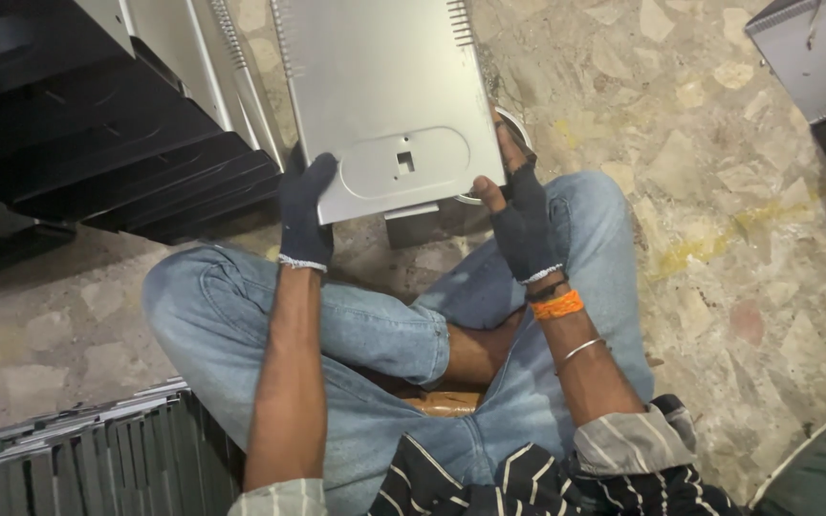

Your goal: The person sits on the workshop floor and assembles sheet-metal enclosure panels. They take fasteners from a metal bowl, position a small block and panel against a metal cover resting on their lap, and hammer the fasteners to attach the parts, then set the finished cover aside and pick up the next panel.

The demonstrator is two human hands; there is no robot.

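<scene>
The person sits cross-legged on the stone-chip floor (738, 220) and holds a grey metal panel (384, 86) up over the knees, one gloved hand on each lower corner. The left hand (304, 218) is closed round the panel's lower left corner, fingers curled up over the face of the sheet; the right hand (520, 222), in a fingerless glove, clamps the lower right edge with the thumb pressed on the front. Gripped at both corners like that, the sheet stays flat and level toward the face, likely so that its stamped oval recess (403, 162) with the small square hole can be looked over. The gloves probably spare the palms from the sharp cut edges. Just behind the panel's right corner a round pale rim (518, 124) peeks out; I cannot tell what it belongs to. To the left, leaning in a row, stands a stack of black panels (136, 162) with a few grey sheets (203, 67) propped beside them, set on edge so each can be pulled off one at a time. At the lower left another batch of ribbed grey sheets (69, 459) lies packed close. No box or bin shows here; the stacks rest straight on the floor.
</scene>
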